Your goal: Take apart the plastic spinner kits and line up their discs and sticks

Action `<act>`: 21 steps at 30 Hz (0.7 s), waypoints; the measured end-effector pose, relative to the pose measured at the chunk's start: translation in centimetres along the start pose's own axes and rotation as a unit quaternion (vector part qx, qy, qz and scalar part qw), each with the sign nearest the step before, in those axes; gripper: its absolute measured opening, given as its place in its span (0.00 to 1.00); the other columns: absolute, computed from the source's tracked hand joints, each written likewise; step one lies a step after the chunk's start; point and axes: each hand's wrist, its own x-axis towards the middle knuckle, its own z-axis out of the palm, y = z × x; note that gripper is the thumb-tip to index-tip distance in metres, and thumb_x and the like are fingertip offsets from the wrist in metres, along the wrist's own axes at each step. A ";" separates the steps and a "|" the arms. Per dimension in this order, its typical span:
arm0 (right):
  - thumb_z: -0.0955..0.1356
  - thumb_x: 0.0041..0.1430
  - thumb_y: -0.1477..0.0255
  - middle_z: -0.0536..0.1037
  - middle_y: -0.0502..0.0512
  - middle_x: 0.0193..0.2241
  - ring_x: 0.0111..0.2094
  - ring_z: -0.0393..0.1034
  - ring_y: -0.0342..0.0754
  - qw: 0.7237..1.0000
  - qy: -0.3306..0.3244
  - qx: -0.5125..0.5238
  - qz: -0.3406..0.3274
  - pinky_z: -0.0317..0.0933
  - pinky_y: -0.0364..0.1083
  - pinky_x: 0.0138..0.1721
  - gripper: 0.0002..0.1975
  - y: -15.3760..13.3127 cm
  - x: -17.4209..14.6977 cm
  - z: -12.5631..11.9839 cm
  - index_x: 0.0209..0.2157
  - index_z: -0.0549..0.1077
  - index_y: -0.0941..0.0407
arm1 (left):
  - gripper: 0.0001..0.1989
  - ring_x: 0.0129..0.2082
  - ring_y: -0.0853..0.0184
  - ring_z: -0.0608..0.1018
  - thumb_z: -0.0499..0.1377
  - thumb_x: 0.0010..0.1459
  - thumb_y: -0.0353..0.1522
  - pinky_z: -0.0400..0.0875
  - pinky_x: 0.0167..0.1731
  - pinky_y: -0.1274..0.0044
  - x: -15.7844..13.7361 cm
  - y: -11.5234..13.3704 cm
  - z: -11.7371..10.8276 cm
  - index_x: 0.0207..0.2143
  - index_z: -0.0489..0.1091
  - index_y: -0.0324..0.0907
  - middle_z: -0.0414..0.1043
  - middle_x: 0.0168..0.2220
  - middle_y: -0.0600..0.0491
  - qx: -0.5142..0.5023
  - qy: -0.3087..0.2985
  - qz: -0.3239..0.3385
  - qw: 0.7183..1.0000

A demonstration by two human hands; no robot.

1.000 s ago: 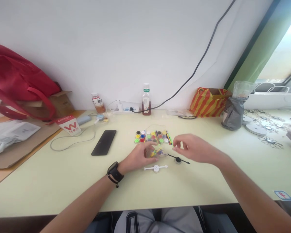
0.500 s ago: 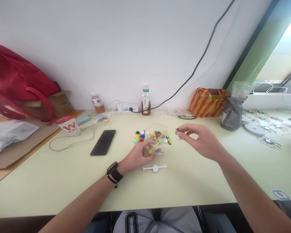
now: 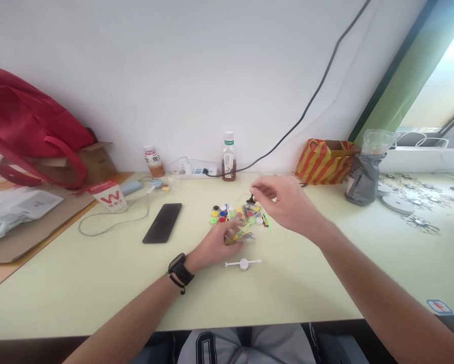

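Observation:
Between the fingertips of my right hand (image 3: 280,202) is a small black plastic piece (image 3: 251,200) with a stem and a wider foot, held over the far side of the coloured parts. My left hand (image 3: 215,245) curls around a clear plastic bag (image 3: 239,236) with small yellow and blue pieces in it. Beyond that hand lie several round coloured pieces (image 3: 215,214) in rows, with thin coloured sticks (image 3: 265,218) at their right end. Nearer me lies a white double-ended arrow spinner (image 3: 244,264), flat on the table.
A black phone (image 3: 162,223) lies left of my left hand. Along the wall stand a tea bottle (image 3: 229,164), a second bottle (image 3: 153,163), a power strip (image 3: 196,171) and a striped bag (image 3: 325,163). Silver flower-shaped pieces (image 3: 420,222) lie at the right.
My right hand has moved left and slightly away from me, carrying the black piece from beside the coloured parts to above them. My left hand stays on the clear bag.

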 end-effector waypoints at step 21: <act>0.66 0.60 0.74 0.79 0.52 0.26 0.26 0.68 0.47 0.982 -0.080 -0.111 0.129 0.54 0.45 0.28 0.07 0.7 -0.9 3.9 0.27 0.73 0.54 | 0.10 0.28 0.70 0.67 0.66 0.57 0.34 0.62 0.28 0.78 0.2 -0.6 0.4 0.40 0.73 0.42 0.68 0.30 0.57 -0.005 0.026 0.018 0.999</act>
